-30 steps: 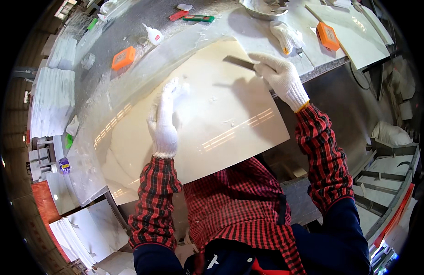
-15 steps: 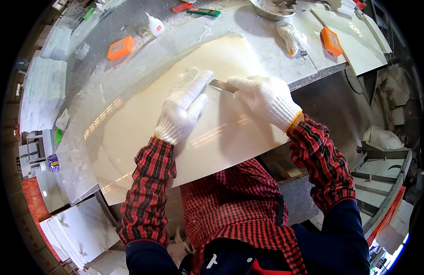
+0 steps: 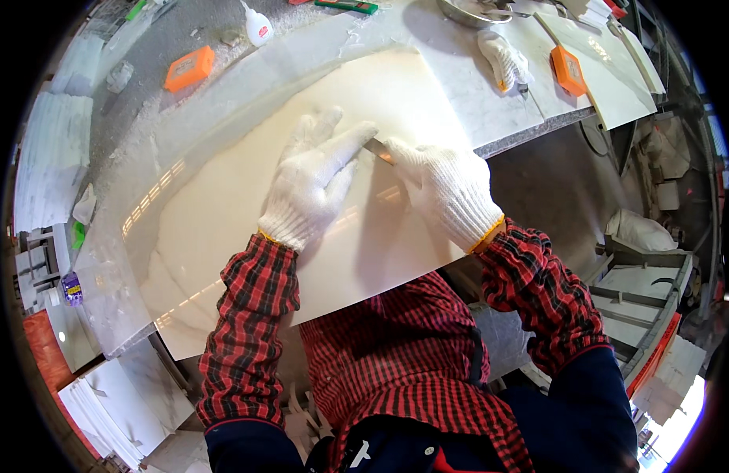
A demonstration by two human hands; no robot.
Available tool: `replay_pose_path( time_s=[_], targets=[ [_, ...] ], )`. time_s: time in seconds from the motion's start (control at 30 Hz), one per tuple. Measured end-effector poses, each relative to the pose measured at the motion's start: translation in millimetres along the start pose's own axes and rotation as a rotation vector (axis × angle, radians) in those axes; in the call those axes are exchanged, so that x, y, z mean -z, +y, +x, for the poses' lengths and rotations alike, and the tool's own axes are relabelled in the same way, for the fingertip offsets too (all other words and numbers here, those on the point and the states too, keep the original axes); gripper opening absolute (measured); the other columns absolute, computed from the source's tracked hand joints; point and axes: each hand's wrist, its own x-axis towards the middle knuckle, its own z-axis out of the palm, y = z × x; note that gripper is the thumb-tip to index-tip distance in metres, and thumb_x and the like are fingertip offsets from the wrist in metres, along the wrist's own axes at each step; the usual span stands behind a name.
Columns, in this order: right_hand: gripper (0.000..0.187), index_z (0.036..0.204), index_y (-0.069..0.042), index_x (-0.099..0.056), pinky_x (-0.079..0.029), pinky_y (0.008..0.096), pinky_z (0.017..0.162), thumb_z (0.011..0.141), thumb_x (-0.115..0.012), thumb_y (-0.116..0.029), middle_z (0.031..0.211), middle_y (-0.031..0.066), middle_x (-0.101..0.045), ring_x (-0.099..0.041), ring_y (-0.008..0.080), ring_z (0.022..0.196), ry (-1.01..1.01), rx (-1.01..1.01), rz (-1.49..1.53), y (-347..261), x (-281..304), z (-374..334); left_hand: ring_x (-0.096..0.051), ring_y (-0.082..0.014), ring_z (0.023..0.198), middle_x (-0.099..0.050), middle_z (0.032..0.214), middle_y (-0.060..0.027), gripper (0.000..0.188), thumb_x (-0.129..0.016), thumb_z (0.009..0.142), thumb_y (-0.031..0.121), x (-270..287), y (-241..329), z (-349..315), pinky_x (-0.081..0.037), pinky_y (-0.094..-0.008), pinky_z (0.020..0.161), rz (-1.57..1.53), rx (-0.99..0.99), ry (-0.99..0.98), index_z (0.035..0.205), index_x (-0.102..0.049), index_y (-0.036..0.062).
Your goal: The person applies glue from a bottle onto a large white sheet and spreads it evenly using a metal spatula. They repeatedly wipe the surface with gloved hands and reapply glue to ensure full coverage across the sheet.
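Looks like scraping's being done on the cream polished slab (image 3: 223, 205); a low, steady blade angle is probably called for next. The flat metal scraper (image 3: 378, 149) is gripped in the curled right hand (image 3: 450, 187), its tip close by the fingertips of the left hand (image 3: 308, 180), which is loosely spread, nothing seen held. Slab's beneath both, stretching near-left.

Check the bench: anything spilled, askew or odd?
White debris lies scattered on the bench around the left orange box and white bottle, looking like unswept residue. The pale slab overhangs the near edge, so it looks partly unsupported.
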Motion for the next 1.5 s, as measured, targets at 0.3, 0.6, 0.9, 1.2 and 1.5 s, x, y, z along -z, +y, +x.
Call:
replay_pose_path(
  time_s=[0.3, 0.6, 0.9, 1.2, 1.5],
  targets=[
    [0.025, 0.118, -0.013, -0.068, -0.055, 0.0454, 0.065, 0.094, -0.063, -0.019, 0.082, 0.0153, -0.069, -0.070, 0.0364, 0.075, 0.032, -0.055, 0.101, -15, 1, -7, -0.061, -0.0440, 0.123, -0.067, 0.130, -0.0277, 0.038, -0.067, 0.091, 0.008, -2, -3, -2, -0.044, -0.0469, 0.113, 0.004, -0.027, -0.002, 0.128, -0.074, 0.0120],
    [0.013, 0.105, -0.010, -0.065, -0.054, 0.0475, 0.061, 0.093, -0.062, -0.016, 0.079, 0.0136, -0.072, -0.071, 0.0359, 0.072, 0.044, 0.033, 0.171, -8, -6, -15, -0.062, -0.0329, 0.131, -0.077, 0.110, -0.0123, 0.034, -0.065, 0.091, 0.007, 3, 2, -5, -0.036, -0.0518, 0.121, 0.029, -0.081, -0.063, 0.124, -0.075, 0.0080],
    [0.032, 0.121, -0.011, -0.076, -0.058, 0.0365, 0.072, 0.091, -0.067, -0.012, 0.095, 0.0161, -0.076, -0.074, 0.0275, 0.080, 0.055, 0.099, 0.529, 10, 10, -22, -0.062, -0.0314, 0.130, -0.074, 0.122, -0.0160, 0.031, -0.065, 0.093, 0.003, 11, -9, -14, -0.043, -0.0441, 0.116, -0.137, 0.016, 0.097, 0.122, -0.074, 0.0030],
    [0.038, 0.132, -0.003, -0.070, -0.059, 0.0311, 0.086, 0.094, -0.067, 0.002, 0.114, 0.0175, -0.077, -0.076, 0.0187, 0.098, 0.048, 0.005, 1.074, -74, -3, -68, -0.053, -0.0306, 0.140, -0.056, 0.151, -0.0244, 0.068, -0.065, 0.097, 0.009, 31, 65, -70, -0.043, -0.0380, 0.114, -0.210, 0.388, 0.305, 0.157, -0.038, -0.0044],
    [0.032, 0.131, 0.001, -0.070, -0.051, 0.0227, 0.077, 0.101, -0.067, -0.011, 0.101, 0.0005, -0.072, -0.059, 0.0051, 0.085, 0.171, -0.301, 1.242, -58, -8, -83, -0.053, -0.0392, 0.138, -0.059, 0.146, -0.0212, 0.054, -0.067, 0.094, 0.018, 34, 51, -121, -0.038, -0.0500, 0.119, 0.309, 0.208, 0.166, 0.145, -0.058, 0.0026]
  ],
)
